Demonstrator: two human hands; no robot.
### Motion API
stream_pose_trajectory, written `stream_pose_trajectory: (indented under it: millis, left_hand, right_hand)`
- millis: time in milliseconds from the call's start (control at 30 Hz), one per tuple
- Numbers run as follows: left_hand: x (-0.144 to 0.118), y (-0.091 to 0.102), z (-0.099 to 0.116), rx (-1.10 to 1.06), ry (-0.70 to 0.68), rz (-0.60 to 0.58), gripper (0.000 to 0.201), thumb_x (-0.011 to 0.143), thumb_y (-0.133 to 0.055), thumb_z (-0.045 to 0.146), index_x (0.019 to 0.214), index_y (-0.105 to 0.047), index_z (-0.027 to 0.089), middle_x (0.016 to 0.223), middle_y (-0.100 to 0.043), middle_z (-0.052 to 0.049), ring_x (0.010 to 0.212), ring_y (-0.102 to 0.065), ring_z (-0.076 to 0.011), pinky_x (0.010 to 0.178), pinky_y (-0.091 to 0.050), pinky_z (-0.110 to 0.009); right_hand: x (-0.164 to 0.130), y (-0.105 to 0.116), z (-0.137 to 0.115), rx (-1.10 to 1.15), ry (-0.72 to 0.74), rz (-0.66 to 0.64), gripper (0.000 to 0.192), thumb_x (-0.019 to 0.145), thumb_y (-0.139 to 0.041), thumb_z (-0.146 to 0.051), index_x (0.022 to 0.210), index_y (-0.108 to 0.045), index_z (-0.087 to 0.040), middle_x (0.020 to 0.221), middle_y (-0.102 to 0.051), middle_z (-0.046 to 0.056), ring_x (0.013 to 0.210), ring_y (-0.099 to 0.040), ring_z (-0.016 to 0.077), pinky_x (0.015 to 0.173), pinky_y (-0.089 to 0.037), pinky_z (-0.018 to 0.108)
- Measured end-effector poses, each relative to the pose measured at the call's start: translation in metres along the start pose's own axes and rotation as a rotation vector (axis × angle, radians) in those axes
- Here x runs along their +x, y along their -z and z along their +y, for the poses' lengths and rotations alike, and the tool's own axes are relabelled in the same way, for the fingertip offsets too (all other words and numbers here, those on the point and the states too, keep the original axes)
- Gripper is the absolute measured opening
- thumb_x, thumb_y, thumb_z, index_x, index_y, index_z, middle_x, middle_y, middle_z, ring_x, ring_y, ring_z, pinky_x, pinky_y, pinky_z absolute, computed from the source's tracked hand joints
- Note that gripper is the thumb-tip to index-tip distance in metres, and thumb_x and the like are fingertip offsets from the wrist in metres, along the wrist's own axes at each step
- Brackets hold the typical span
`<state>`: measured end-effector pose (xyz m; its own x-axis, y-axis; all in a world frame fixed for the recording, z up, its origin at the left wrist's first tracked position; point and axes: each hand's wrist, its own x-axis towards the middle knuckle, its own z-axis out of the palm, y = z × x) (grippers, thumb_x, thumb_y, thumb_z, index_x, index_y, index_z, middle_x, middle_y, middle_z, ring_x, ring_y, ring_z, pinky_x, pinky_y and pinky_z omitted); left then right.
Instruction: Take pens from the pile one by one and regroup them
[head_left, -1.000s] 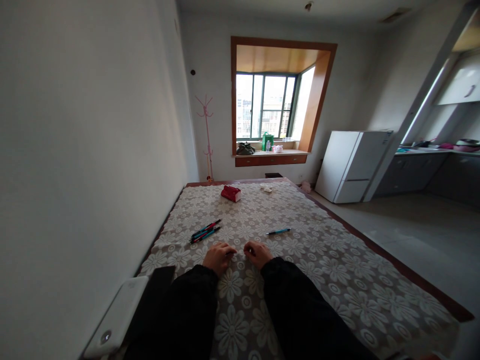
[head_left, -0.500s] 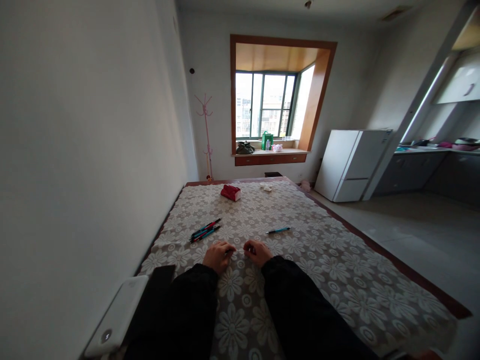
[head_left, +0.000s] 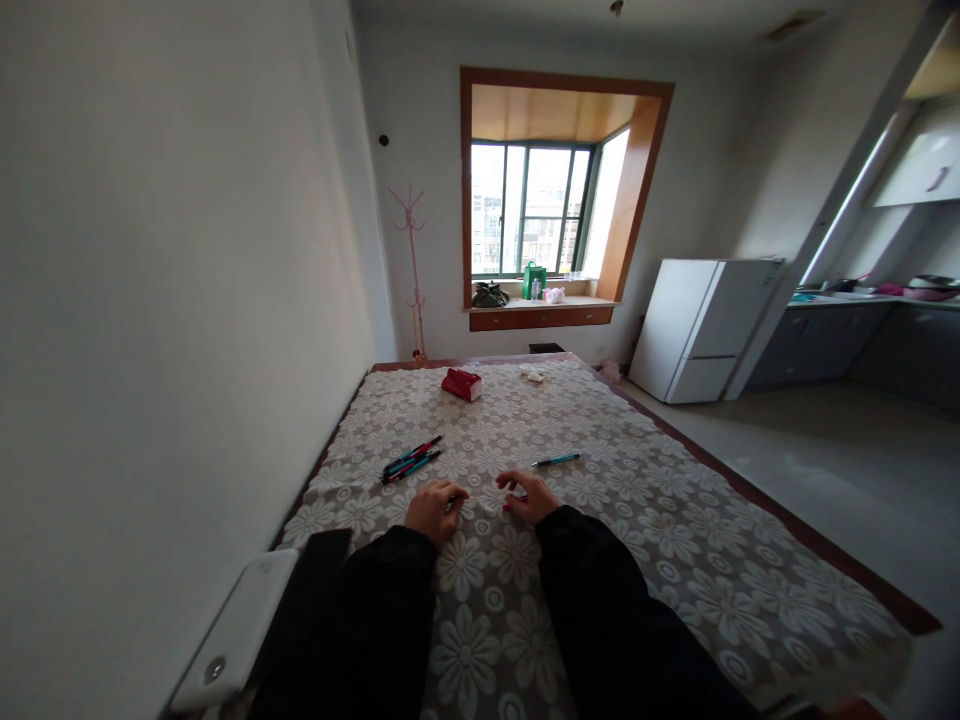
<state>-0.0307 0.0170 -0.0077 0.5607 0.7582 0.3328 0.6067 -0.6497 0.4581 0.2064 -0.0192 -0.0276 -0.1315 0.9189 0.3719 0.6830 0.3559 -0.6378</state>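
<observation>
Fingers of both hands are curled, knuckles up, on the floral cloth (head_left: 637,560) near its front edge. Left hand (head_left: 433,510) fingers appear pinched on a thin item; the right hand (head_left: 531,497) fingers curl inward with the thumb tucked, and something small and reddish shows at the fingertips. What each hand grips is too small to identify; a thin pale line seems to run between the two hands. Both forearms wear black sleeves (head_left: 600,620).

White flat device (head_left: 236,640) lies at the front left corner, beside the wall.

Pen bundle (head_left: 411,461) lies just beyond the left hand, toward the left edge. Single blue pen (head_left: 556,461) lies just beyond the right hand, apart from the bundle.

Red box (head_left: 462,384) sits near the far edge, left of centre. Small white item (head_left: 533,373) lies to its right at the far edge.

Beyond the cloth: pink stand (head_left: 412,270), window (head_left: 536,210), white fridge (head_left: 705,330).
</observation>
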Motion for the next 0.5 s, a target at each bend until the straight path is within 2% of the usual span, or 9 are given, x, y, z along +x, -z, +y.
stream_pose_trajectory:
  millis: [100, 200, 333, 500]
  left_hand:
    - [0.000, 0.001, 0.001, 0.003, 0.026, 0.005, 0.019, 0.083, -0.053, 0.021, 0.091, -0.070, 0.024, 0.096, -0.068, -0.002, 0.096, -0.058, -0.0179, 0.085, -0.041, -0.029]
    - [-0.001, 0.002, 0.002, 0.014, 0.036, -0.008, 0.020, 0.082, -0.054, 0.020, 0.090, -0.072, 0.024, 0.095, -0.068, -0.003, 0.096, -0.057, -0.0182, 0.085, -0.041, -0.030]
    - [-0.002, 0.005, 0.003, 0.038, 0.004, -0.025, 0.020, 0.078, -0.057, 0.019, 0.088, -0.073, 0.026, 0.094, -0.069, -0.002, 0.095, -0.057, -0.0191, 0.086, -0.041, -0.032]
    - [-0.001, 0.008, 0.002, 0.069, -0.014, -0.030, 0.020, 0.077, -0.058, 0.019, 0.086, -0.074, 0.026, 0.091, -0.069, -0.002, 0.093, -0.056, -0.0201, 0.086, -0.041, -0.033]
  right_hand:
    - [-0.004, 0.010, 0.006, -0.128, 0.051, -0.097, 0.031, 0.063, -0.059, -0.012, 0.092, -0.065, -0.020, 0.089, -0.064, 0.002, 0.085, -0.056, 0.0172, 0.082, -0.042, 0.030]
    - [-0.006, 0.012, 0.007, -0.232, 0.067, -0.169, 0.029, 0.064, -0.065, -0.017, 0.093, -0.067, -0.022, 0.096, -0.062, 0.004, 0.094, -0.054, 0.0207, 0.086, -0.038, 0.033]
    - [-0.005, 0.008, 0.000, -0.263, 0.050, -0.187, 0.011, 0.070, -0.067, -0.021, 0.081, -0.067, -0.021, 0.091, -0.062, 0.003, 0.092, -0.054, 0.0198, 0.083, -0.038, 0.031]
    - [-0.002, 0.001, -0.007, -0.268, 0.076, -0.190, 0.007, 0.076, -0.067, -0.023, 0.082, -0.068, -0.021, 0.083, -0.063, 0.002, 0.084, -0.055, 0.0171, 0.078, -0.040, 0.028]
